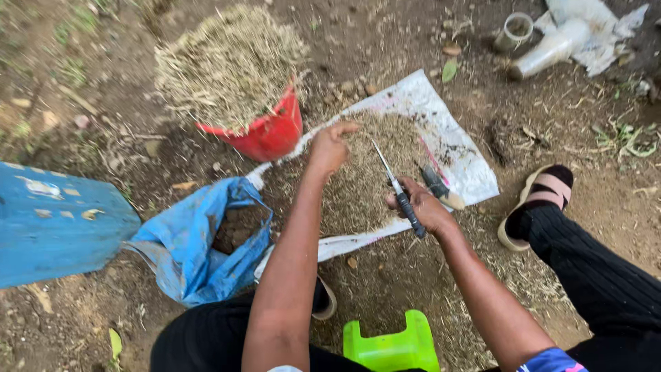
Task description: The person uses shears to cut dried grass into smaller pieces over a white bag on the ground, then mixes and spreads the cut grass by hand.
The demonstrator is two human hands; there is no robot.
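Observation:
My right hand [425, 207] grips a knife [394, 184] by its dark handle, the thin blade pointing up and to the left over a heap of chopped dry grass [365, 179]. This heap lies on a white plastic sheet [454, 148] spread on the dirt. With its fingers closed, my left hand [329, 147] rests on the top left of the heap, pinching some of the grass. A second dark-handled tool [439, 187] lies on the sheet just right of my right hand.
A red basket [265, 134] heaped with dry grass stands behind the sheet. A blue bag [189, 241] lies open at left, beside a blue flat object [55, 220]. A green stool [392, 344] sits between my legs. A sandalled foot [537, 203] rests right; bottles [544, 48] lie far right.

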